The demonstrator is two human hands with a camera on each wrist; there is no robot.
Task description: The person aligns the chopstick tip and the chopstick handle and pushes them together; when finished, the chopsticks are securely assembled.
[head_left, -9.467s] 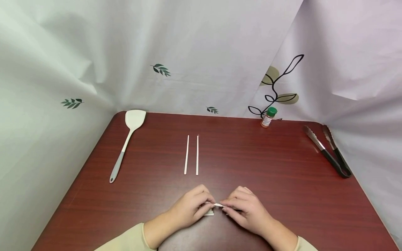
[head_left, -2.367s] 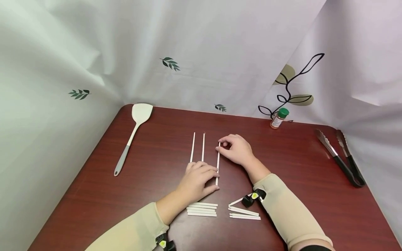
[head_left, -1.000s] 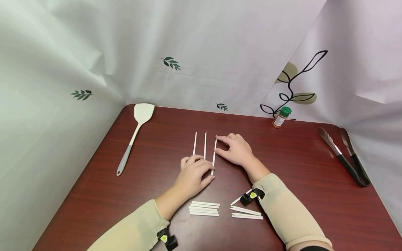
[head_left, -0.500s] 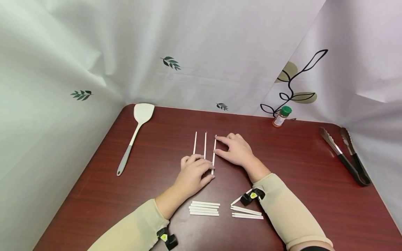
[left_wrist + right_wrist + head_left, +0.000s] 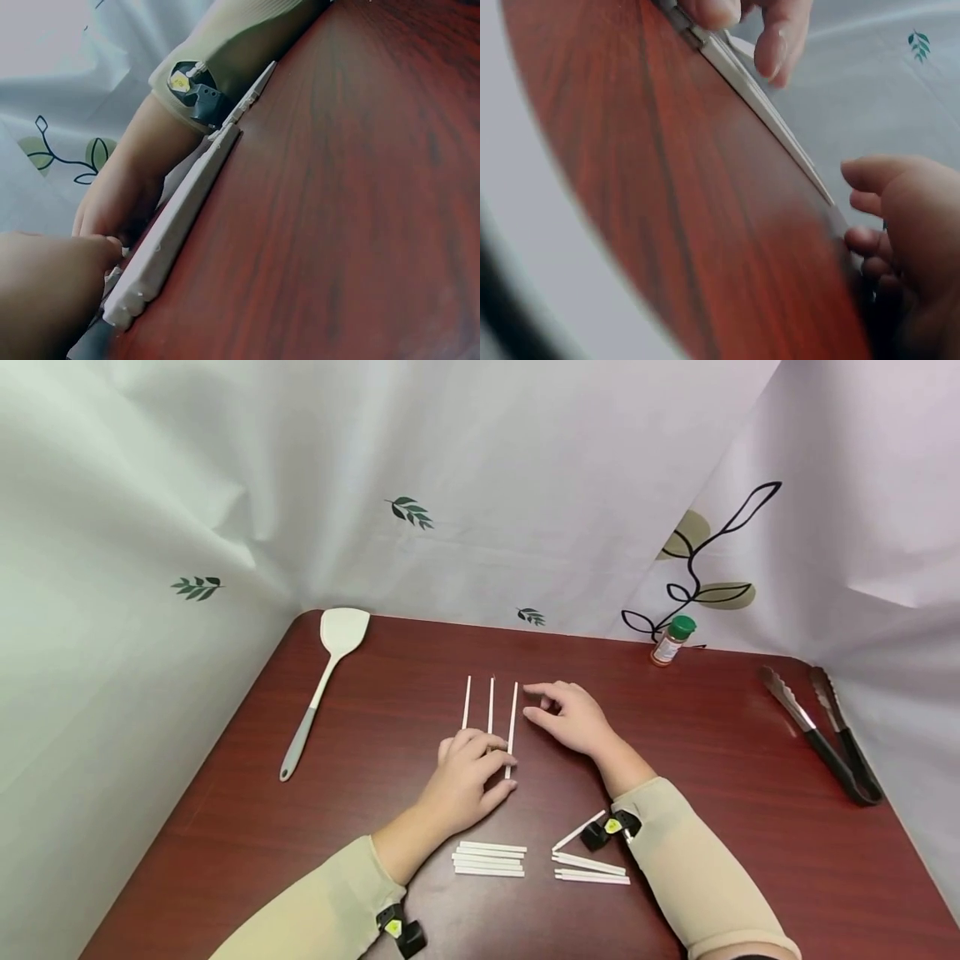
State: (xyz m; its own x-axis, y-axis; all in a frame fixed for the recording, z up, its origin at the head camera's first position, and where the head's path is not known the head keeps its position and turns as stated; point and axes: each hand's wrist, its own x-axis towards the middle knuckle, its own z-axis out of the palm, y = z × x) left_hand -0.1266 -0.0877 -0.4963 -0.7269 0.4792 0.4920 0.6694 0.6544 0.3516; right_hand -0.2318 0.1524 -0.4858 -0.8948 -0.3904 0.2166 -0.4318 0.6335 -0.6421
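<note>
Three long, thin white sticks lie roughly parallel mid-table, the left stick (image 5: pixel 467 702), the middle stick (image 5: pixel 491 703) and the right stick (image 5: pixel 513 718). My left hand (image 5: pixel 467 781) hides the lower ends of the first two; its fingertips and thumb are by the near end of the right stick. In the right wrist view the left hand's fingers (image 5: pixel 774 52) look loose over the sticks. Just right of that stick's far end, my right hand (image 5: pixel 573 718) is apart from it, fingers bent loosely and holding nothing. Short white sticks (image 5: pixel 489 859) lie in a row nearer me.
More short white sticks (image 5: pixel 591 870) lie beside the right forearm. A white spatula (image 5: pixel 318 681) with a grey handle is at left. A green-capped spice bottle (image 5: pixel 672 641) stands at the back edge, and black-handled tongs (image 5: pixel 832 747) lie at the right edge.
The right stick was brought leftward, close to the other two, and laid parallel. My right hand has just let go of its far end and drawn slightly right. The left hand has barely shifted.
</note>
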